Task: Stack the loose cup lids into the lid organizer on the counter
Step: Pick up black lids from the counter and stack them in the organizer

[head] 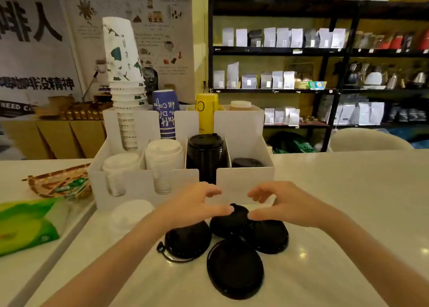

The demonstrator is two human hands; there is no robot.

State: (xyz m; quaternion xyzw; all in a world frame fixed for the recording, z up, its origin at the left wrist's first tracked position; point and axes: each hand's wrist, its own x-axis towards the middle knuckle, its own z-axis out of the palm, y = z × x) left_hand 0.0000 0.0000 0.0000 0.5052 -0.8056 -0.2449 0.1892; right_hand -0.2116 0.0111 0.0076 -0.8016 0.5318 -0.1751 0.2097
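Several loose black cup lids lie clustered on the white counter: one at the left [188, 239], one at the right [269, 237], a large one nearest me [234, 269], and a tilted middle lid [228, 222] resting on the others. My left hand [195, 204] and my right hand [283, 204] hover over that middle lid. Both thumbs touch its opposite edges while the fingers stay curled and apart above it. Behind stands the white lid organizer [241, 183], which holds a tall black lid stack [206, 153], a low black stack [246, 162] and white lid stacks [164, 153]. Loose white lids [130, 213] sit to its front left.
Paper cup stacks [125, 79] rise from the organizer's back compartments. A woven basket [58, 183] and a green packet [25, 225] lie at the left on a lower ledge. Black shelves with bags [278, 74] stand behind the counter.
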